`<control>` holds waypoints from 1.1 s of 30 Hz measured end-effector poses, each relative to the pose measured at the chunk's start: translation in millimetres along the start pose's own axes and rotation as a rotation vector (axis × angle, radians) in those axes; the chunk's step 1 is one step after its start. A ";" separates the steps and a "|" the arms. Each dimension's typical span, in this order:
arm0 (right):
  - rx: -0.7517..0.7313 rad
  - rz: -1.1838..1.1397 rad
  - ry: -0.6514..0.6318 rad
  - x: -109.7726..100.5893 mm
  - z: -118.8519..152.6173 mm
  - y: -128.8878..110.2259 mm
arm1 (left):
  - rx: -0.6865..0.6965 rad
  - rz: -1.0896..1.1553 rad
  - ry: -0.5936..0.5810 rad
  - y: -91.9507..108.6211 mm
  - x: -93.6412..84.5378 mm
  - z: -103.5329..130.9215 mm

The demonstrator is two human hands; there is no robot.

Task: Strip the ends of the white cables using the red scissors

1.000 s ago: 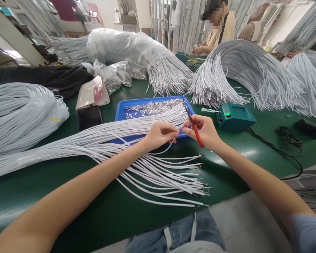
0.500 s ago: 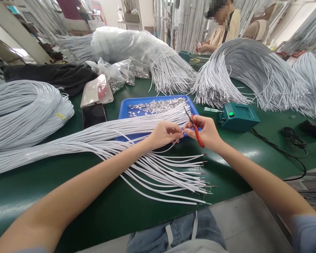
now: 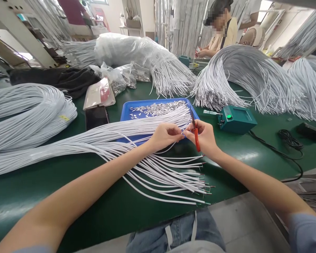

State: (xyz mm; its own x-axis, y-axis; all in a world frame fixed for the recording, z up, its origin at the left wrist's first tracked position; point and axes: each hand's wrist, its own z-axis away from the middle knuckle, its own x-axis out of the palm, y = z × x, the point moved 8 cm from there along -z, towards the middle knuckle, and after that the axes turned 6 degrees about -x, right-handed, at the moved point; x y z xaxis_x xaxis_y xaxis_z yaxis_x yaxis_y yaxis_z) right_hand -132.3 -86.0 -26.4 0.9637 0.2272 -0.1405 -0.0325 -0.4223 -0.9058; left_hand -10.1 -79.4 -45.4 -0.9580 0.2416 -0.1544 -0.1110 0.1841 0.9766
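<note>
My left hand (image 3: pixel 167 136) pinches the end of a white cable (image 3: pixel 169 149) above the front of a blue tray (image 3: pixel 124 109). Close beside it, my right hand (image 3: pixel 204 137) keeps red-handled scissors (image 3: pixel 196 140) in its palm, their blades pointing away from me. Its thumb and finger meet at the cable's tip, where details are too small to make out. Small metal pieces (image 3: pixel 158 108) lie in the tray, and a bundle of white cables (image 3: pixel 147 121) rests across it. Nearer me, loose cables (image 3: pixel 171 175) fan out with stripped coloured wire ends.
A teal box (image 3: pixel 237 120) with a green button stands at the right, near a black cord (image 3: pixel 289 138). Coiled cables (image 3: pixel 28 116) and a phone (image 3: pixel 96 117) lie left. Large cable bundles (image 3: pixel 213 84) line the back. A co-worker (image 3: pixel 226 33) sits behind them.
The scissors have turned more upright in my right hand. Both hands stay together at the cable tip. The whole view has shifted slightly.
</note>
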 end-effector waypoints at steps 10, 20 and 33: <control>0.061 -0.026 -0.016 0.9 2.0 2.1 | 0.013 -0.010 0.019 1.3 -0.2 -0.7; 0.076 -0.063 -0.037 0.7 0.9 0.9 | 0.124 -0.159 0.085 11.6 -2.3 3.3; -0.056 -0.056 -0.029 -9.6 -7.1 -6.5 | 0.075 -0.044 -0.064 4.3 3.6 -1.0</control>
State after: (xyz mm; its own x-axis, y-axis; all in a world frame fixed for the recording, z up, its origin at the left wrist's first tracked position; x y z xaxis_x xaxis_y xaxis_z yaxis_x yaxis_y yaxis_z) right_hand -139.4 -91.7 -16.3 0.9555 0.2768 -0.1024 0.0371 -0.4568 -0.8888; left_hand -14.4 -78.7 -41.6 -0.9336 0.2916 -0.2081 -0.1298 0.2660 0.9552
